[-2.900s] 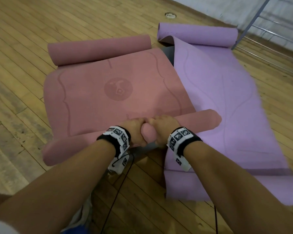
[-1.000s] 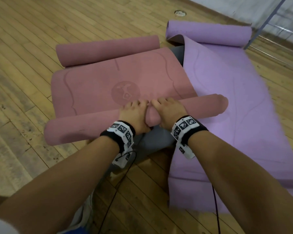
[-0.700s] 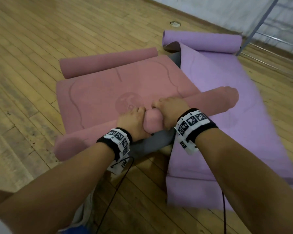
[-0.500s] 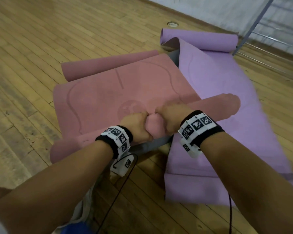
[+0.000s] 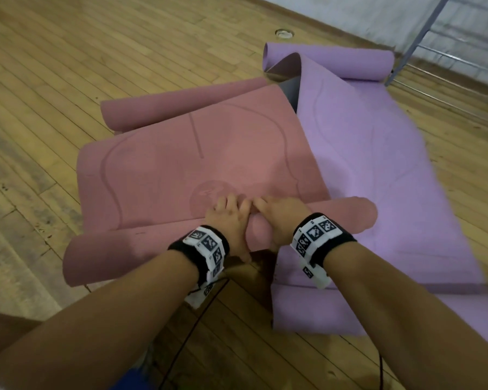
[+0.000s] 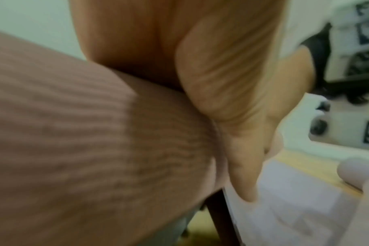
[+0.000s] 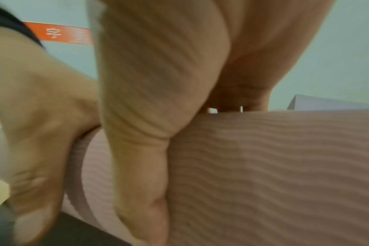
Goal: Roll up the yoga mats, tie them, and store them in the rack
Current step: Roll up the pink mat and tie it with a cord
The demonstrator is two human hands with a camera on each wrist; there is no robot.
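Note:
A pink yoga mat (image 5: 197, 159) lies on the wooden floor, rolled at both ends. The near roll (image 5: 124, 254) runs from lower left to the right and overlaps a purple mat (image 5: 378, 164). My left hand (image 5: 228, 215) and right hand (image 5: 279, 215) sit side by side at the roll's middle. Both palms press on top, and the fingers reach forward over it. In the left wrist view the thumb (image 6: 238, 133) lies down the ribbed roll (image 6: 74, 149). The right wrist view shows the same on its roll (image 7: 284, 166). The pink far roll (image 5: 166, 108) lies beyond.
The purple mat's far end is rolled (image 5: 335, 60) beside a metal rack leg (image 5: 414, 38) at the top right. A round floor socket (image 5: 283, 32) sits beyond the mats. A thin black cable (image 5: 197, 319) hangs from my left wrist. Bare wooden floor lies to the left.
The near pink roll has moved forward over the mat and now covers part of the round logo. My fingers, curled round the roll half a second ago, now stretch forward over it.

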